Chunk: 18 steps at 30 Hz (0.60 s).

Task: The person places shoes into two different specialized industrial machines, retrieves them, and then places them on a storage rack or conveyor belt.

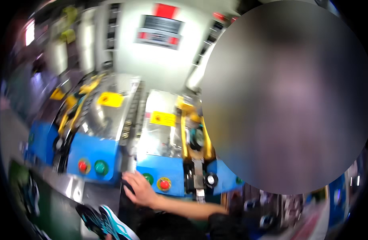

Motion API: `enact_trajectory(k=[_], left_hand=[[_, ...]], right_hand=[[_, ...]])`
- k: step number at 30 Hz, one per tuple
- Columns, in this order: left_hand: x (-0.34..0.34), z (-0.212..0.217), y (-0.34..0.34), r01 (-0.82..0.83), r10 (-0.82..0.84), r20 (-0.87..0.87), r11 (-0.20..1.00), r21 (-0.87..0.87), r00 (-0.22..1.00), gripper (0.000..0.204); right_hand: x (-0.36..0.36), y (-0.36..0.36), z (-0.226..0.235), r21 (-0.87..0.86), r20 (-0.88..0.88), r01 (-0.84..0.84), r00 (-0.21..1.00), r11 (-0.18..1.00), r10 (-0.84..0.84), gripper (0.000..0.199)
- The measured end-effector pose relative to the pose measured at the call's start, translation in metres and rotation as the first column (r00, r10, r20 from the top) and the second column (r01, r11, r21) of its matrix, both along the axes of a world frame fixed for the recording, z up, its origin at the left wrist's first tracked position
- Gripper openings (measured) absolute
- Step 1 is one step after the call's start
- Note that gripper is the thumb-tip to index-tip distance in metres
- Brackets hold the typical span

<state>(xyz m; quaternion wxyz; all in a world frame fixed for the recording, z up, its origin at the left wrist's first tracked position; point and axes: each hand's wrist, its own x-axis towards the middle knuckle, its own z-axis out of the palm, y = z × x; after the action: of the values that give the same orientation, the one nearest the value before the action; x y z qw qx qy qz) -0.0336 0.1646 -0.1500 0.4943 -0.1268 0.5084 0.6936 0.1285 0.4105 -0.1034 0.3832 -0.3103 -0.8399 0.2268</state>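
Beside a blue panel (170, 166) with a red button (165, 185) and green button (147, 178), the right hand (142, 192) is sitting, fingers slightly bent and apart; blur is hiding whether they are gripping the dark thing (127, 185). At bottom left, a shoe (118, 225) is showing near the left hand (108, 237), mostly out of frame, its grip unclear.

The footwear (117, 225) is black, turquoise and white, the panel (94, 150) blue

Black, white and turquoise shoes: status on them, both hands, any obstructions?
Bare right hand at gap between blue panels with red and green buttons, grip unclear. Left hand barely showing, by black, white and turquoise shoes, lower edge. Upper right blurred.
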Motion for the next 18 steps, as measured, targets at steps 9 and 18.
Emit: enact_trajectory(k=[9, 18], left_hand=[[-0.008, 0.053, -0.120, -0.316, 0.217, -0.588, 0.946, -0.071, 0.779, 0.063], [-0.091, -0.113, -0.101, -0.270, -0.289, -0.823, 0.847, -0.458, 0.489, 0.086]], right_hand=[[-0.015, -0.206, -0.074, -0.788, -0.190, -0.329, 0.934, 0.520, 0.303, 0.015], [-0.109, -0.216, -0.054, -0.740, -0.051, -0.234, 0.955, 0.631, 0.294, 0.014]])
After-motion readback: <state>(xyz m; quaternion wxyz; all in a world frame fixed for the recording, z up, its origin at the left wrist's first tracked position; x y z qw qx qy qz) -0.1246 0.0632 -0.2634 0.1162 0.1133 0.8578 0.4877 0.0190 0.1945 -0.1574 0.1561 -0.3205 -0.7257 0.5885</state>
